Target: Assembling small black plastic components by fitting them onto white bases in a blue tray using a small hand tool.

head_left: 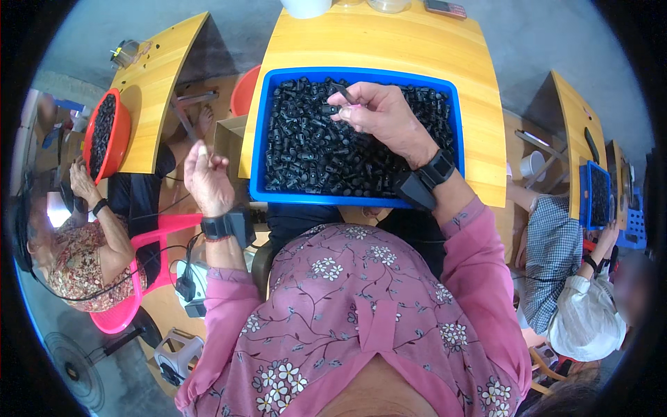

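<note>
My right hand [382,119] is closed above the blue tray [258,149], its fingers pinched on a small black cylindrical plastic part [329,110]. A thin dark blade-like tool [343,93] sticks out from the same fingers, with a bit of pink beside it. Beneath lie many similar black parts [313,156], heaped across the tray. My left hand [210,184] is raised left of the tray, apart from it. Its thumb and fingertips are pressed together, and whatever is between them is too small to make out. Both wrists carry black strapped devices.
The tray sits on a yellow wooden table [389,42]; a white container [306,7] and a phone [445,9] stand at its far edge. A cardboard box [229,139] is beside the table. People work at left, by a red basin [118,149], and at right, by another blue tray [585,201].
</note>
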Demonstrator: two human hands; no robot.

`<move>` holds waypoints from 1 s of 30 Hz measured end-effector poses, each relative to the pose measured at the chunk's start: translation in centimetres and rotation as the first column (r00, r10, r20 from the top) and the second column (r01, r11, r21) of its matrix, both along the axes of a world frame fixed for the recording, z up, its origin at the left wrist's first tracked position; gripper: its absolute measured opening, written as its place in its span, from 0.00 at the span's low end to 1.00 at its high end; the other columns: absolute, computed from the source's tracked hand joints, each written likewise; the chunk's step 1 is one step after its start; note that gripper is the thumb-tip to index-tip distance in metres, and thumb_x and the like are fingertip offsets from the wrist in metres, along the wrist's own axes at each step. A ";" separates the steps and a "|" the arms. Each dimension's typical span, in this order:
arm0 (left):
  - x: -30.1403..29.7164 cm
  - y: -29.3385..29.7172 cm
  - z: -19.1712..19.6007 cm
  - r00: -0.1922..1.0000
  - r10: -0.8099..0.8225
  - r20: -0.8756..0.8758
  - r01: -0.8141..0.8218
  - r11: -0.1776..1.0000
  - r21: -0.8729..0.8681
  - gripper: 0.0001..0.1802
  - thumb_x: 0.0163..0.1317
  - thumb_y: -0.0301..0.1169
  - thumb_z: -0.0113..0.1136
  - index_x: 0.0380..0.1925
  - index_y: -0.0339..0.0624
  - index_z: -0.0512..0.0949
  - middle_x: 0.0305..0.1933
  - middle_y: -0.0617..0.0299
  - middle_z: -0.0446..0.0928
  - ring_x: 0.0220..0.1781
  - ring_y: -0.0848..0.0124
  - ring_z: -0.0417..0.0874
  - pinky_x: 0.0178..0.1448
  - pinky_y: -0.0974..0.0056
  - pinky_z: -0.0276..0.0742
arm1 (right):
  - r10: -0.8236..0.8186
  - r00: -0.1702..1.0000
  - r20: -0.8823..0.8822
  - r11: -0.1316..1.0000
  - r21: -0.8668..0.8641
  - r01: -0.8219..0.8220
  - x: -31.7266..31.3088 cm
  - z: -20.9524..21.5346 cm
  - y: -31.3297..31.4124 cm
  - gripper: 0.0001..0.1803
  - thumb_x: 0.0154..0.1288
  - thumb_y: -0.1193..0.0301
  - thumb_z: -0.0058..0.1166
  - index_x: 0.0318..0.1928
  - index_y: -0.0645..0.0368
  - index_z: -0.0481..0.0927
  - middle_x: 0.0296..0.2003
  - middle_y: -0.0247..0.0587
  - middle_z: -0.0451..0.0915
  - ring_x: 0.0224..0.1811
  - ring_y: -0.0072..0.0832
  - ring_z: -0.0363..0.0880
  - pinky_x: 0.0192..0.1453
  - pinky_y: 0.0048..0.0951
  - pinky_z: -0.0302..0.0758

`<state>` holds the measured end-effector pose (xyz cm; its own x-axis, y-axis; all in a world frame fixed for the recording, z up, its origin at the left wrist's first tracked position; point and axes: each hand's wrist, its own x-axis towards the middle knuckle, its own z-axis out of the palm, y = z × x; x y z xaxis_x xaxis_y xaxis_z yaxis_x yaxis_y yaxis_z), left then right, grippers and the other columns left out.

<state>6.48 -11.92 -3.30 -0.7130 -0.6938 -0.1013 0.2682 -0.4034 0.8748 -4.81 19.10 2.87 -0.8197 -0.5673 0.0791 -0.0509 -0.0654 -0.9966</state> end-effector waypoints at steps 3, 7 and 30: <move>-0.9 2.8 3.0 0.971 -0.202 -0.129 0.194 0.978 -0.075 0.09 0.69 0.29 0.58 0.46 0.37 0.78 0.34 0.62 0.77 0.31 0.74 0.76 0.39 0.65 0.75 | -0.011 1.000 0.004 0.999 -0.053 0.012 0.2 0.0 -0.2 0.09 0.63 0.76 0.61 0.43 0.65 0.83 0.30 0.28 0.80 0.31 0.10 0.71 0.37 0.16 0.73; -1.7 7.3 5.3 0.821 -0.554 -0.139 0.554 0.832 -0.044 0.13 0.71 0.30 0.55 0.50 0.34 0.77 0.38 0.59 0.79 0.33 0.73 0.77 0.38 0.66 0.77 | -0.020 0.982 -0.186 1.000 0.011 0.023 0.2 -0.1 -0.2 0.09 0.61 0.77 0.62 0.42 0.64 0.83 0.31 0.29 0.81 0.31 0.11 0.73 0.37 0.18 0.74; -3.6 12.3 4.1 0.683 -0.717 -0.142 0.727 0.685 0.038 0.05 0.68 0.24 0.57 0.42 0.37 0.76 0.39 0.54 0.82 0.38 0.70 0.84 0.43 0.64 0.84 | -0.078 0.946 -0.316 0.996 0.010 0.085 0.6 -0.4 -0.7 0.07 0.59 0.78 0.64 0.39 0.64 0.84 0.32 0.33 0.82 0.33 0.15 0.76 0.38 0.20 0.75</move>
<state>2.87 0.36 0.81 -0.9985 0.0485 -0.0255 -0.0490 -0.5816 0.8120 -4.25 18.42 2.42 -0.7986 -0.5046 0.3281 -0.3665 -0.0246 -0.9301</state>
